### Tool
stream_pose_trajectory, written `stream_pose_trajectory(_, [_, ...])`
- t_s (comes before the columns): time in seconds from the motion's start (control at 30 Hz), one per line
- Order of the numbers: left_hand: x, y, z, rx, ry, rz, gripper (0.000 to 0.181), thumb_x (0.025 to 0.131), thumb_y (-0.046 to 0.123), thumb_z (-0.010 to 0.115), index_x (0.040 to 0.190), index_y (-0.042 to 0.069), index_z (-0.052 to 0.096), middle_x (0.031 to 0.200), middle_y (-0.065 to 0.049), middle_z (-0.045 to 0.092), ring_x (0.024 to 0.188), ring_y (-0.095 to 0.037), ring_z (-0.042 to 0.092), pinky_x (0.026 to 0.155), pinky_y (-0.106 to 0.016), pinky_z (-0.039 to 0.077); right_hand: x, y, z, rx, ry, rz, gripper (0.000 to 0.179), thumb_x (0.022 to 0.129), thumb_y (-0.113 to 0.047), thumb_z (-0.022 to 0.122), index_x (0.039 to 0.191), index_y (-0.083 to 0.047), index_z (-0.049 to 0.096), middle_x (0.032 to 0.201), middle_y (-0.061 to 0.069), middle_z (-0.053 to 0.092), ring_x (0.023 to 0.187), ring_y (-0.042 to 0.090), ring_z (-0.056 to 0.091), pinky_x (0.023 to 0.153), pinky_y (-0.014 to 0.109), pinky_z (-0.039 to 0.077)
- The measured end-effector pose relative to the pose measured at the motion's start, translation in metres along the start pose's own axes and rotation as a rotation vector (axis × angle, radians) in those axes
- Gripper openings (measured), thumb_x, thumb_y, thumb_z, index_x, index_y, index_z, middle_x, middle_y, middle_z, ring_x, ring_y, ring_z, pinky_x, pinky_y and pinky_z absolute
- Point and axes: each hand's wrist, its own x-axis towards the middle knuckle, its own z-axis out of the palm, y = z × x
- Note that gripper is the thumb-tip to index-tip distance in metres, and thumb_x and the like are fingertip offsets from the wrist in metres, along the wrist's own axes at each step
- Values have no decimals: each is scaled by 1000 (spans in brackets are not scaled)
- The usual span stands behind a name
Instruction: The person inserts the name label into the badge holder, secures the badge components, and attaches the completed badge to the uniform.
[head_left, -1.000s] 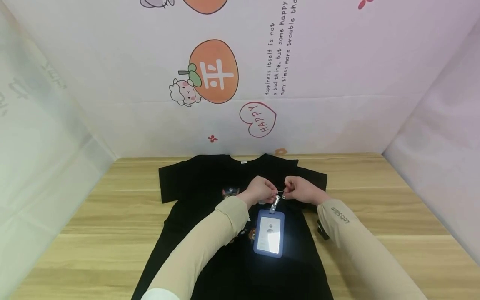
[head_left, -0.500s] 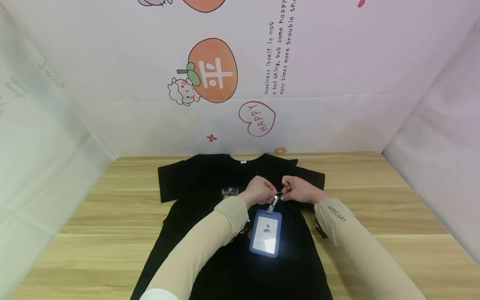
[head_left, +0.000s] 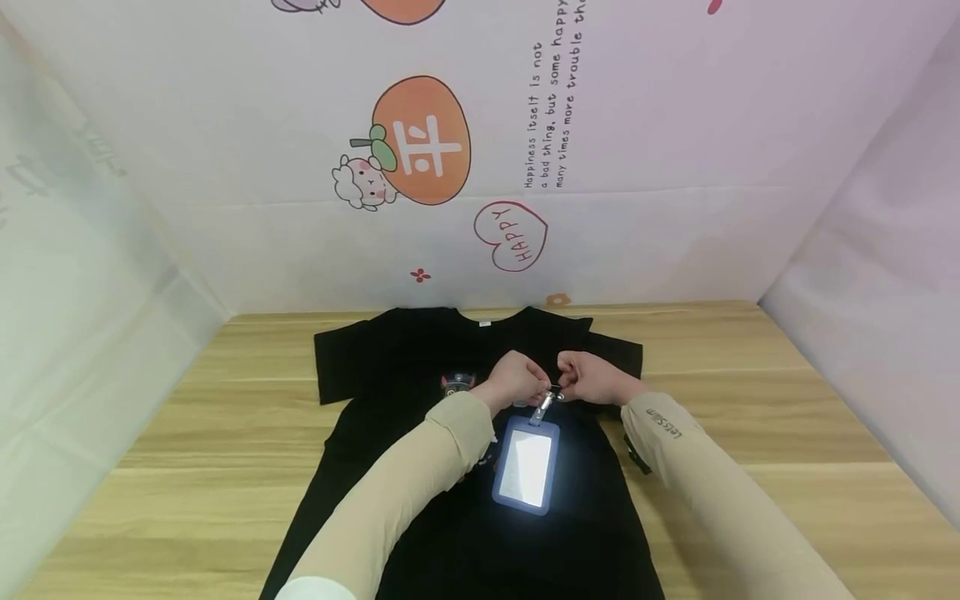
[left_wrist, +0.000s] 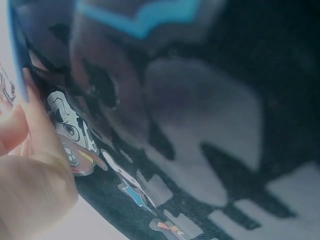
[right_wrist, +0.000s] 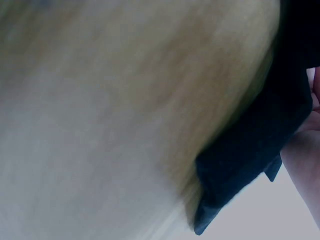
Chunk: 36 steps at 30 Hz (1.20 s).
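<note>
In the head view a blue-framed badge holder (head_left: 553, 467) hangs below my hands over a black T-shirt (head_left: 435, 342), its window bright with glare. My left hand (head_left: 517, 379) pinches the top of its metal clip (head_left: 546, 407). Close beside it, the curled fingers of my right hand (head_left: 592, 377) pinch the end of a thin metal pin at the clip's top. The left wrist view has my left hand (left_wrist: 42, 155) at the edge, by the shirt's cartoon print (left_wrist: 72, 130). My right hand (right_wrist: 305, 150) is mostly out of frame in the right wrist view, behind a black sleeve (right_wrist: 250, 145).
The shirt lies spread on a wood-grain table (head_left: 187, 467), neckline toward the back wall (head_left: 637, 233). A small dark object (head_left: 637, 457) lies partly under my right forearm. White printed sheets enclose the back and both sides.
The right hand has moved slightly left, toward the left hand. The badge holder has swung a little to the left, and glare now covers its window. The left hand stays nearly still.
</note>
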Motion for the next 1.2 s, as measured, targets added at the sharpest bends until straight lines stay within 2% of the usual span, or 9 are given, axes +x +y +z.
stream_pose_trajectory(0.3, [-2,1,-4,6,-7,-1,8,87,-1,63,84,-4,70,73,-7,65,62,-11,63,60,-21,56,2,-2,1,-37,40,-25,43,77,16,60,75,-7,24,61,-2,31,57,13,32,55,22,32])
stream_pose_trajectory(0.43, [0,-2,-5,-47,1,-2,8,87,-2,63,85,-4,70,72,-6,64,61,-10,61,59,-20,55,1,-1,3,-27,86,-36,43,80,14,60,76,-8,23,63,-1,35,58,13,33,58,22,34])
stream_pose_trajectory(0.53, [1,-4,-5,-87,10,0,7,86,-3,63,85,-5,70,72,-6,64,60,-9,60,58,-19,55,0,0,4,-12,118,-52,43,82,12,61,76,-7,23,64,-1,32,59,13,34,61,23,36])
stream_pose_trajectory(0.67, [1,-3,-4,-93,16,1,7,87,-1,63,85,-3,70,73,-6,65,61,-9,59,57,-18,53,1,1,5,-24,132,-90,41,81,15,57,76,-6,22,65,-2,32,60,13,34,60,24,34])
stream_pose_trajectory(0.83, [2,-2,-6,-87,31,-9,8,88,3,64,87,-1,71,76,-6,67,63,-9,59,59,-19,53,4,-1,6,-49,130,-113,41,77,20,52,74,-7,22,66,1,43,62,12,39,60,24,34])
stream_pose_trajectory(0.97, [2,-3,-8,-97,44,-10,8,88,4,65,89,0,71,79,-6,68,66,-9,61,62,-21,54,4,-1,5,-54,155,-97,43,82,16,57,73,-9,23,82,12,67,79,14,60,67,24,45])
stream_pose_trajectory(1.07, [2,-4,-9,-115,25,-6,9,88,4,64,91,-1,71,81,-8,69,67,-10,62,63,-21,55,2,1,2,-57,158,-78,42,84,12,61,73,-8,26,92,20,70,91,23,66,70,26,48])
stream_pose_trajectory(1.2, [3,-7,-9,-140,12,-8,9,89,3,63,92,-1,71,81,-8,69,67,-9,63,63,-21,56,-4,4,-2,-52,130,-38,31,85,6,63,78,-3,34,92,19,70,92,26,67,74,27,50])
